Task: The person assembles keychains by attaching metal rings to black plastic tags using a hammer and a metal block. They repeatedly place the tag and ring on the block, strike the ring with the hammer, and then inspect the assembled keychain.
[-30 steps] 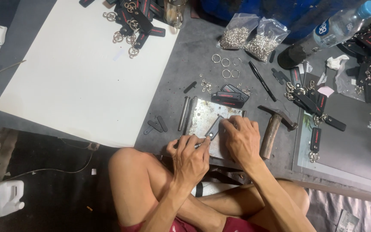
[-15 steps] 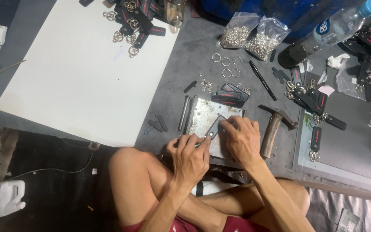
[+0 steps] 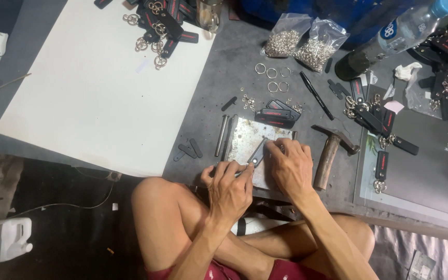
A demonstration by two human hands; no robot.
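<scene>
A metal plate lies on the floor before the person's knees, a strap on it. The hammer lies just right of the plate — two rods just left. Behind it sits a stack of straps, then loose rings, then two bags. A board lies well left.

Scuffed, dull metal plate, hammer with a worn wooden handle, shiny metal rings, matt black straps.

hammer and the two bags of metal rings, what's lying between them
In the head view, a black pen lies slanting on the grey floor between the hammer and the bags of metal rings.
</scene>
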